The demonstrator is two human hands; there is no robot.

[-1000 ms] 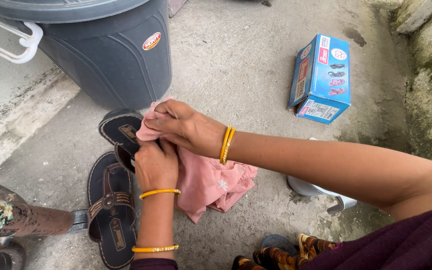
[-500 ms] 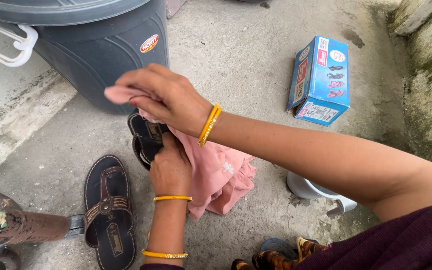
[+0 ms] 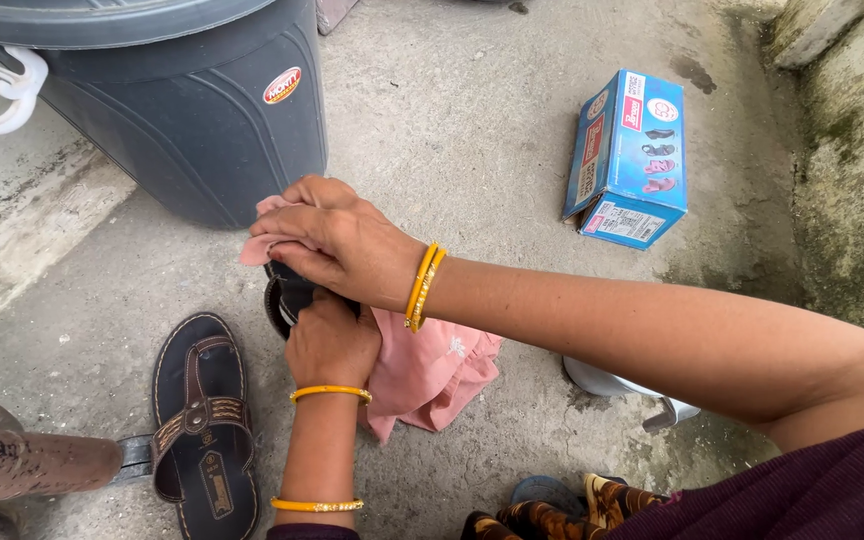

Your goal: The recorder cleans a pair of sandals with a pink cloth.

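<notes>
Dark brown sandal sits gripped in your left hand, mostly hidden under your right hand. Left fingers curl shut around it. Your right hand is clamped on a pink cloth, pressing its bunched end onto the sandal; the rest of the cloth hangs below your right wrist onto the concrete floor. Matching second sandal lies flat, left of your left forearm. Dark grey bin just beyond your right knuckles. Blue shoebox well off to the right.
</notes>
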